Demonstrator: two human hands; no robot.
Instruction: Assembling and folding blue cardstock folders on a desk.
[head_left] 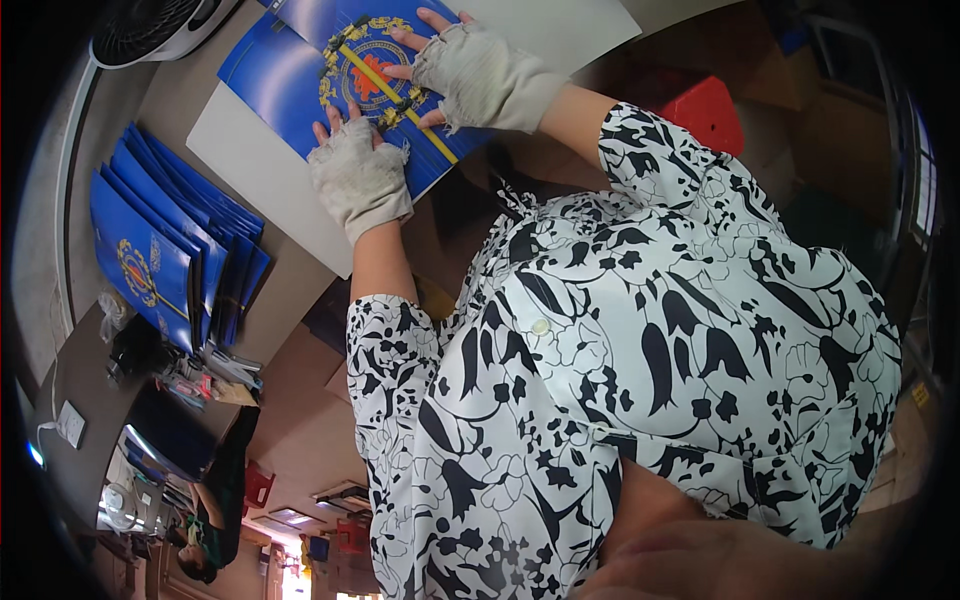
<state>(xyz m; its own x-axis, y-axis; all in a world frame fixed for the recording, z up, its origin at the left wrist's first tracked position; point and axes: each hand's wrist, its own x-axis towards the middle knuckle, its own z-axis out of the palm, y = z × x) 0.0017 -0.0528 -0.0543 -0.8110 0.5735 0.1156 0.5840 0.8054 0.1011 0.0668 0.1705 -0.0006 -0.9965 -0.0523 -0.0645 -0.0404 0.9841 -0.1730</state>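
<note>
Blue sheet (370, 76) lies under flat, finger-spread hands (360, 175).

Dark fan (150, 28), red stool (706, 114), another person (212, 538)

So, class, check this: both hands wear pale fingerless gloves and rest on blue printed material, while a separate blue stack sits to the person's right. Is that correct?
Not quite: the head view shows the separate blue stack to the person's left. The rest holds: the left hand and right hand wear pale fingerless gloves and rest on blue printed material.
</note>
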